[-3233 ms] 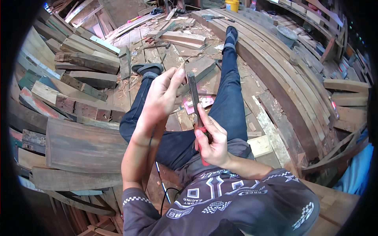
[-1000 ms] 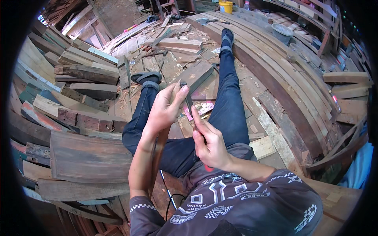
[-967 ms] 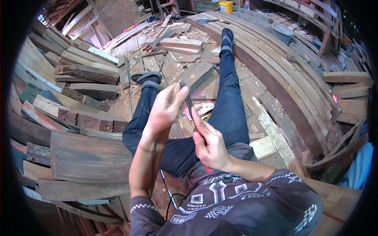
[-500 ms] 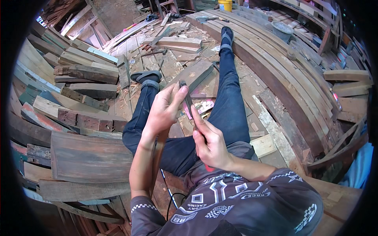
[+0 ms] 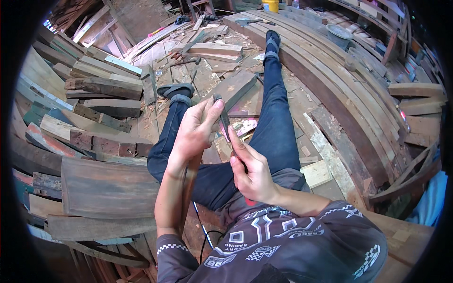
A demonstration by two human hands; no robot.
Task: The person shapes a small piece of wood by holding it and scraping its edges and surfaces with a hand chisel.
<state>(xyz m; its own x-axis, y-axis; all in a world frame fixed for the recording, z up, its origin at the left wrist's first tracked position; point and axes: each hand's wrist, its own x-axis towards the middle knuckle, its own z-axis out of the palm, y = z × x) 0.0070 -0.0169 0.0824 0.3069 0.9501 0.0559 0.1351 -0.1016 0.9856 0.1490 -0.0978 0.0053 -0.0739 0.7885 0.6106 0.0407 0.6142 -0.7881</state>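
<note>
A narrow, dark, flat-bladed tool that looks like a chisel (image 5: pixel 225 121) is held between my hands above my lap, tilted with its upper end away from me. My left hand (image 5: pixel 194 127) is closed at that upper end, its thumb pressed against the blade. Lower down, my right hand (image 5: pixel 255 175) grips the tool, with the index finger stretched along the blade and the thumb bent. Any handle is hidden in the right palm. A brown strip (image 5: pixel 189 181) shows along my left forearm; whether it is wood or shadowed skin is unclear.
Stacked boards (image 5: pixel 106 187) crowd the left side. A long pile of planks (image 5: pixel 325 89) curves along the right, with a grey bucket (image 5: pixel 339 36) and a yellow bucket (image 5: pixel 270 5) beyond. A thick wood block (image 5: pixel 233 92) lies between my legs among shavings and offcuts.
Almost nothing differs. Both hands keep the same grip on the chisel, and its upper end has shifted very slightly left and up.
</note>
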